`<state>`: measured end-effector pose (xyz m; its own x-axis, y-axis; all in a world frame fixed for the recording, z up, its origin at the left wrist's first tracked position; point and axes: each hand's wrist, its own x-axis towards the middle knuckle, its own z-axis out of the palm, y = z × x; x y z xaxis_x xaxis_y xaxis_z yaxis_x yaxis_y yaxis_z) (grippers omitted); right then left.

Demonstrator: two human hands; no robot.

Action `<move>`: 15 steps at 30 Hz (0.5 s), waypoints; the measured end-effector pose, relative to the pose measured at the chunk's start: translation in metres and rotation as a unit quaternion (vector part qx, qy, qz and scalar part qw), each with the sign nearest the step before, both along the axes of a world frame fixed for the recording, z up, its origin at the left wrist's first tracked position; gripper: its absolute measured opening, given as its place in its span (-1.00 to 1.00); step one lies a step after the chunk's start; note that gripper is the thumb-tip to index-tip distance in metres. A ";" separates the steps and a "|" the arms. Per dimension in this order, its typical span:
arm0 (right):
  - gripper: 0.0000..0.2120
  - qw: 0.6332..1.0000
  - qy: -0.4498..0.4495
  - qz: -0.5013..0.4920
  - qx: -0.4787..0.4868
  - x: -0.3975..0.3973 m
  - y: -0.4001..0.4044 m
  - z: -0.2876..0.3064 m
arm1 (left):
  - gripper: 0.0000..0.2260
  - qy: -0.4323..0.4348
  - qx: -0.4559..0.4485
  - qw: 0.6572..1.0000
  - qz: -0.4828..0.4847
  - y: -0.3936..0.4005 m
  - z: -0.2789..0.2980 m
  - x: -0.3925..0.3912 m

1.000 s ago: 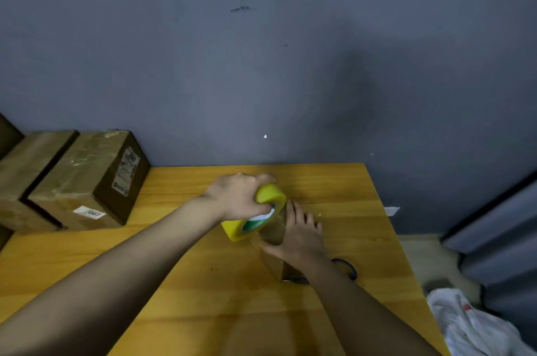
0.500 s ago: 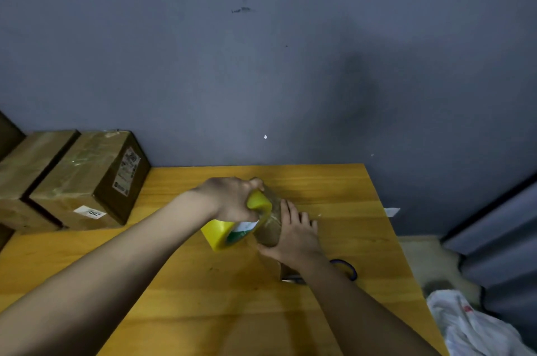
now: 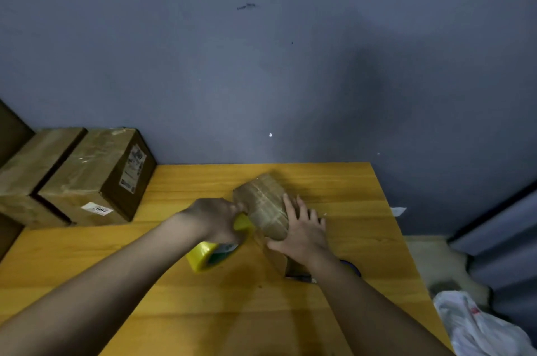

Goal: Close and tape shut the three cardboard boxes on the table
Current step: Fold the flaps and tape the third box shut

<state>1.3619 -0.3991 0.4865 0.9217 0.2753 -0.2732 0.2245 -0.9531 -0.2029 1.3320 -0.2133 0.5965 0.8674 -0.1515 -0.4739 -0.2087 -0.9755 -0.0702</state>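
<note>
Over the last second your left hand [image 3: 216, 220] has drawn the yellow tape roll [image 3: 216, 251] from the top of the small cardboard box [image 3: 263, 206] down its left side toward the table [image 3: 334, 181]; the roll now sits low beside the box, near the table's middle. Judge this as a strip being laid across the box, so this box is partly sealed and the tape remains uncut. Your left fingers are curled around the roll. Your right hand [image 3: 303, 235] lies flat on the box's right side, fingers straight, steadying it. Two larger taped boxes [image 3: 87, 178] stand touching each other at the table's far-left corner against the wall [image 3: 261, 65]; they appear already closed. The table is yellow wood, set against a grey-blue wall. Beyond its right edge, a white plastic bag [image 3: 476, 323] lies on the floor. A dark ring-shaped object [image 3: 353, 267] shows partly behind your right wrist; its identity cannot be determined.
</note>
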 end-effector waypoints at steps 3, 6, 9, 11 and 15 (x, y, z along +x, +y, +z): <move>0.01 1.000 0.000 0.009 0.000 0.000 -0.001 -0.001 | -0.44 -0.006 -0.002 1.000 0.004 0.001 -0.016 -0.005; -0.01 1.000 -0.010 0.014 -0.011 -0.001 -0.001 -0.001 | -0.42 -0.023 -0.009 1.000 0.005 0.002 -0.031 -0.011; -0.04 0.996 -0.064 0.056 -0.013 -0.003 0.002 -0.008 | -0.37 -0.029 -0.024 0.999 0.013 0.005 -0.041 -0.013; -0.14 0.984 -0.127 0.127 -0.014 -0.006 0.006 -0.014 | -0.37 -0.032 -0.031 0.999 0.017 0.006 -0.046 -0.014; -0.30 0.978 -0.109 0.177 0.008 -0.003 0.007 -0.013 | -0.39 -0.047 -0.046 0.998 0.021 0.005 -0.052 -0.010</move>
<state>1.3588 -0.3925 0.4735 0.8038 0.5904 -0.0734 0.5796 -0.8049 -0.1273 1.3225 -0.2085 0.5441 0.9135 -0.1536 -0.3766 -0.1644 -0.9864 0.0036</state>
